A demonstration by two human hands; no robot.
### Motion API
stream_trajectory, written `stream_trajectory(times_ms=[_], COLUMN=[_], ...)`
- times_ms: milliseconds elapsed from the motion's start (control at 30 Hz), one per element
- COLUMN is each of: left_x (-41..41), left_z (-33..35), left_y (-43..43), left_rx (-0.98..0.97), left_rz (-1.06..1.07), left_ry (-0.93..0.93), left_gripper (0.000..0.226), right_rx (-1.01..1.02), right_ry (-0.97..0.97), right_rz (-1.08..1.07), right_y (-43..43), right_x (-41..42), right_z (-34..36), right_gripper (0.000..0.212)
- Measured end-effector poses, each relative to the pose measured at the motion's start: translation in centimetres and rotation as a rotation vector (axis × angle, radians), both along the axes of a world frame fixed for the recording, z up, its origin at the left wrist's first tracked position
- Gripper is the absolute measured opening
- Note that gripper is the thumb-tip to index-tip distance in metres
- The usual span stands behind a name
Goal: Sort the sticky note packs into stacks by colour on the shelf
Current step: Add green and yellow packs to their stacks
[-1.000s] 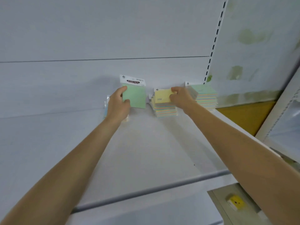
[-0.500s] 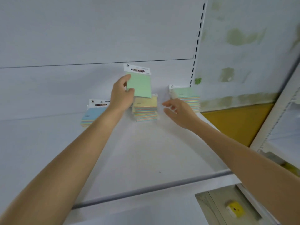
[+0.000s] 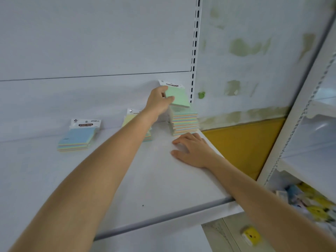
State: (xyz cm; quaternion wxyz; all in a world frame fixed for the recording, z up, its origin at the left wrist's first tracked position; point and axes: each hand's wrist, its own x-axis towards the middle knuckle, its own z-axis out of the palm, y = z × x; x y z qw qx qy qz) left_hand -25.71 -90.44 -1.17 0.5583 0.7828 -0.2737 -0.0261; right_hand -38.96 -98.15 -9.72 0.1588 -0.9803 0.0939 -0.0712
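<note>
White shelving fills the view: a flat white shelf (image 3: 101, 179) with a grey front edge, a white back panel (image 3: 91, 42) behind it, and a slotted upright (image 3: 194, 51) at the back right corner. Beyond the upright the wall (image 3: 254, 60) is stained with green patches, with a yellow panel (image 3: 241, 142) below.

3 stacks of sticky note packs sit along the back of the shelf. At the left is a low stack with a blue pack on top (image 3: 76, 137), its white header card standing against the back panel. In the middle is a stack with a yellow top (image 3: 130, 120), mostly hidden behind the left forearm. At the right, in the corner beside the upright, stands the tallest stack (image 3: 185, 122), its striped edges facing the camera.

The left hand (image 3: 158, 104) reaches across to the right and pinches a green pack (image 3: 179, 97) by its left edge, thumb on the front face and fingers behind. The pack is held in the air, tilted, just above the tall right stack and apart from it; its white header card points up toward the back panel.

The right hand (image 3: 192, 151) lies palm down on the shelf, fingers spread and holding nothing, just in front of the tall stack, with the fingertips near its base.

On a lower level at the bottom right lies a small yellow item (image 3: 251, 235), blurred.
</note>
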Motion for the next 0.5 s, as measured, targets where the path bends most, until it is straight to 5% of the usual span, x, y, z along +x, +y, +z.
stream_trajectory(times_ms=[233,500], left_x=[-0.2,-1.1], left_z=[-1.1,-2.0], left_y=[-1.6,-1.7], left_rx=[0.445,0.586], left_rz=[-0.012,0.010], left_ry=[-0.100,-0.296], left_gripper=[0.038,0.053], right_rx=[0.022,0.026], right_ry=[-0.015,-0.022], right_rz=[0.010,0.017], right_y=[-0.3,-0.3], right_x=[0.2,0.1], right_z=[-0.2,-0.2], right_gripper=[0.046,0.047])
